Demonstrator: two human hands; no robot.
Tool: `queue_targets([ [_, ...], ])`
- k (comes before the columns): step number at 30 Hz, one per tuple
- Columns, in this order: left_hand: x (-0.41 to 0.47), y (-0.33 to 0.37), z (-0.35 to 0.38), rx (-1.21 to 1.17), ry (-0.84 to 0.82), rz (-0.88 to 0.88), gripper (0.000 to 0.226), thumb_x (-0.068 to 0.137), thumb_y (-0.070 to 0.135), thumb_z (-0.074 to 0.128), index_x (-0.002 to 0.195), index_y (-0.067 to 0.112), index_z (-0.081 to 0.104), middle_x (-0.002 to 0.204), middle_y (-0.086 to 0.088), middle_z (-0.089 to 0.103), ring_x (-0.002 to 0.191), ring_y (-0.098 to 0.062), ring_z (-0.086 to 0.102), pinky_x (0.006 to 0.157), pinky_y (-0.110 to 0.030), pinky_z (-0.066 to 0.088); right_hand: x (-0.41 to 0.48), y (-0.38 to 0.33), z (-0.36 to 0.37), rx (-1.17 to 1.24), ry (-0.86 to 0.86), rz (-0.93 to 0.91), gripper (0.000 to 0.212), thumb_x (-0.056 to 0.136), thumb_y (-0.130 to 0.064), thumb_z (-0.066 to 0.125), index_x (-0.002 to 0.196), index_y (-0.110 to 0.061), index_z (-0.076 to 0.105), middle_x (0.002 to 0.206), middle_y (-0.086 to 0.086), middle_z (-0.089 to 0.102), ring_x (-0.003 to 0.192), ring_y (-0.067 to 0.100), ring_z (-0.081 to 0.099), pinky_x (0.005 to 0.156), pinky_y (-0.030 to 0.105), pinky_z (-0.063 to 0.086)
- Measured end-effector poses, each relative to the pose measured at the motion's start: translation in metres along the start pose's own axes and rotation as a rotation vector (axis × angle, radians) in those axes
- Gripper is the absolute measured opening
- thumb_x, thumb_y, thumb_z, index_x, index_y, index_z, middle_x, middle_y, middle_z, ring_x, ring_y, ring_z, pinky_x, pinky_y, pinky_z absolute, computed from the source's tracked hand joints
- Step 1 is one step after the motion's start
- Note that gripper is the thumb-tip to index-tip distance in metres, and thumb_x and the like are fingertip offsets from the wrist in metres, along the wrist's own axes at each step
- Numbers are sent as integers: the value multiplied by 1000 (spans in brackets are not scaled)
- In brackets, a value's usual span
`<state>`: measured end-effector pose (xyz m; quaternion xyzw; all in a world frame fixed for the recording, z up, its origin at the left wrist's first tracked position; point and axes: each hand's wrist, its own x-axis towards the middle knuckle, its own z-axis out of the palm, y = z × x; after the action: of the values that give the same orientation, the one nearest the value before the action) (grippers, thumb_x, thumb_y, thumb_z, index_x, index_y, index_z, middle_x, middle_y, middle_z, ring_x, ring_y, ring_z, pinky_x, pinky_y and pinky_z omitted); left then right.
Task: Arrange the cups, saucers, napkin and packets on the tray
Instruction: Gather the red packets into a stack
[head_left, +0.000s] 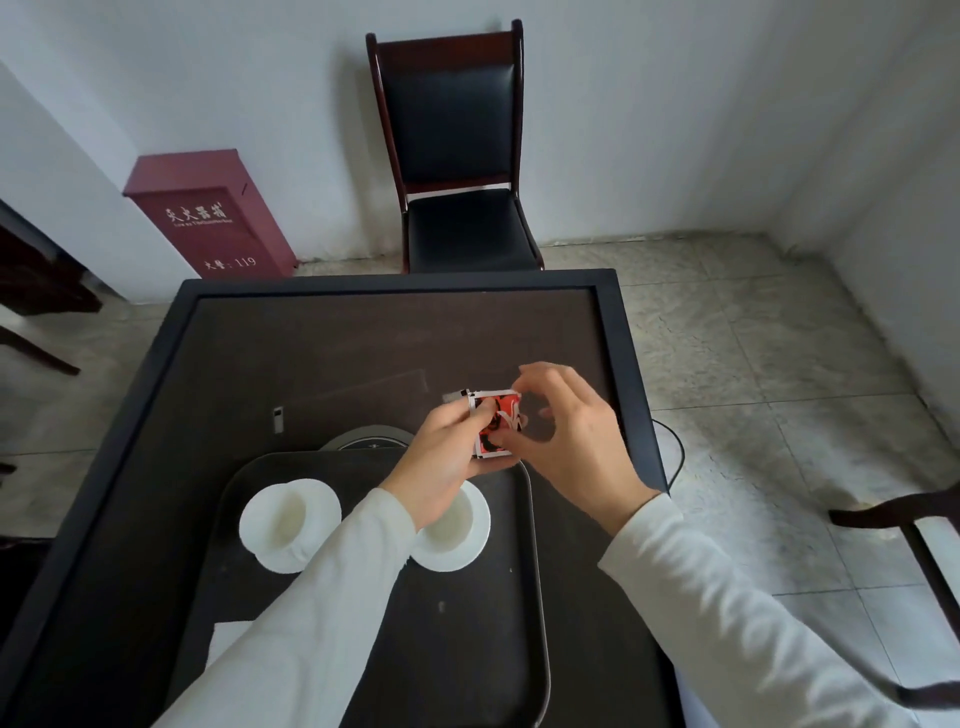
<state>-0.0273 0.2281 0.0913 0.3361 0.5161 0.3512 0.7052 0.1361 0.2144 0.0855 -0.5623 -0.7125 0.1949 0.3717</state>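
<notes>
A dark tray (524, 597) lies on the dark table (311, 338). On it stand two white cups on white saucers, one at the left (288, 522) and one further right (457, 535), partly hidden by my left arm. Just above the tray's far right corner both hands hold red, white and black packets (498, 423). My left hand (441, 462) grips their left side. My right hand (571, 441) pinches their right edge with its fingertips. A white napkin (226, 647) shows at the tray's near left, mostly hidden by my left sleeve.
A round grey disc (363, 439) is set in the table behind the tray. A small silver object (279, 419) lies to its left. A black chair (457, 156) and a red fire box (208, 213) stand beyond the table. Another chair's arm (909, 525) is at the right.
</notes>
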Motion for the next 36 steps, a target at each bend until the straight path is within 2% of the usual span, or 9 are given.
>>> queue_targets([
  [2,-9,-4,3,17,30,-5,25,108,21,51,115,12,74,111,-15,78,104,-29,74,89,-51,61,-6,-4,-7,-52,-136,-131,52,73,-43,85,114,-19,65,140,0,59,124,21,57,100,33,50],
  [4,-18,-8,4,36,62,-18,22,106,22,55,110,18,76,107,-9,80,102,-25,76,86,-50,63,-10,-8,-13,-91,-231,-209,57,71,-54,78,115,-19,65,141,1,60,131,22,55,104,37,49],
  [10,-48,-20,1,16,91,-55,19,103,25,60,104,24,79,108,-7,80,103,-24,76,79,-44,65,-23,-27,-22,-152,-303,-273,58,69,-49,88,112,-17,64,106,1,73,95,24,69,82,35,59],
  [14,-71,-31,-8,-42,92,-73,26,103,25,59,96,31,83,106,-1,80,101,-20,77,73,-37,64,-40,-42,-21,-181,-337,-268,58,73,-51,85,115,-18,63,101,-1,71,86,21,69,77,34,60],
  [17,-85,-39,-20,-60,46,-74,27,104,29,55,100,35,82,107,3,80,112,-23,72,85,-40,62,-52,-54,-21,-196,-325,-223,58,72,-48,85,114,-17,60,95,-1,70,79,21,67,71,36,59],
  [20,-97,-50,-36,-188,-43,-120,42,98,41,60,132,18,68,132,-15,69,128,-35,62,110,-55,48,-66,-64,-19,-131,-299,-172,56,69,-48,87,109,-17,61,90,-4,70,76,15,66,70,31,58],
  [23,-114,-62,-48,-385,-107,-168,52,100,39,62,145,13,56,142,-20,62,132,-36,60,109,-52,49,-81,-76,-15,-74,-289,-166,55,69,-52,83,106,-15,66,94,-7,72,80,12,69,73,25,57],
  [29,-147,-91,-63,-505,-103,-200,46,99,36,62,140,16,61,136,-18,67,125,-37,65,91,-46,60,-121,-92,8,-91,-324,-135,62,70,-57,80,114,-16,69,106,0,75,88,16,72,78,25,60],
  [36,-174,-139,-87,-552,-138,-227,44,96,37,66,134,15,67,138,-21,64,130,-37,61,99,-46,56,-163,-98,31,-65,-380,-38,57,71,-54,86,112,-20,66,98,-9,73,80,5,68,74,17,56],
])
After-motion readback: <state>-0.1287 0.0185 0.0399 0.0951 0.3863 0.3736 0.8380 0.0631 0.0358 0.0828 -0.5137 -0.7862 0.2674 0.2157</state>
